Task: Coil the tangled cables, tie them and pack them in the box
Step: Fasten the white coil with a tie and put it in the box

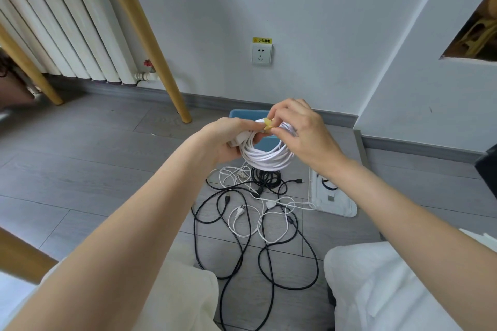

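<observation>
Left hand [228, 140] grips white cable coil [265, 154] | right hand [298, 129] pinches yellow tie [267, 124] on coil | blue box [242, 114] behind | loose cables [255, 212] on floor

Blue box [243, 114] mostly hidden behind hands, white coil [265, 154]; yellow tie [268, 125] half-covered by fingers [279, 115].

Grey wood-look plank floor [80, 158] runs back to a dark grey skirting board [333, 117] under a plain pale wall [309, 2]. A white ribbed radiator [67, 27] stands at left, pale wooden furniture legs [150, 43] slanting before it. A wall socket [261, 54] sits centre, yellow warning label [262, 40] just above.
</observation>
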